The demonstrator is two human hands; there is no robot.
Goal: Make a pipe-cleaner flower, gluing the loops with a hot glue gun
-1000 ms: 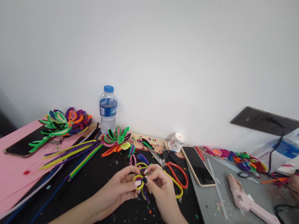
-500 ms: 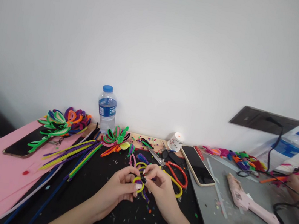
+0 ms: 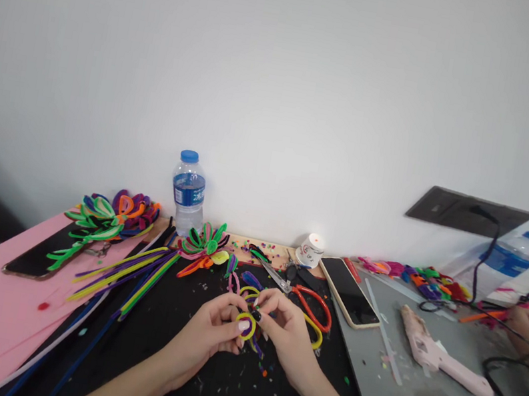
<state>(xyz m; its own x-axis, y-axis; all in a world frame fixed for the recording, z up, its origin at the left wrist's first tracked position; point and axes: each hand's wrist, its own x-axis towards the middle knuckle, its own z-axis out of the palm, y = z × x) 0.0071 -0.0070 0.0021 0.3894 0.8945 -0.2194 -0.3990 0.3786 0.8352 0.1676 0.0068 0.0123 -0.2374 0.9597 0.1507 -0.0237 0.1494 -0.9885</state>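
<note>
Between my two hands is a small loop of yellow and purple pipe cleaner (image 3: pixel 245 335). My left hand (image 3: pixel 218 327) pinches it from the left, thumb laid on the loop. From the right, my right hand (image 3: pixel 283 331) closes thumb and forefinger at the loop's upper edge; its fingertips partly hide that spot. Just beyond my hands lie more bent pipe cleaners (image 3: pixel 251 281) in purple and pink. Scissors with red handles (image 3: pixel 313 307) rest behind my right hand, beside a yellow pipe cleaner loop (image 3: pixel 316 339).
Loose pipe cleaners (image 3: pixel 130 273) and a pipe cleaner flower (image 3: pixel 205 247) lie left. A water bottle (image 3: pixel 188 195), paper cup (image 3: pixel 310 251) and phone (image 3: pixel 348 293) stand or lie behind. At right are a pink glue gun (image 3: pixel 444 363), its cable, and another person's hand (image 3: pixel 526 330).
The yellow and purple loop has turned slightly to face me more, showing a rounder ring. My hands have barely shifted, and both still pinch it.
</note>
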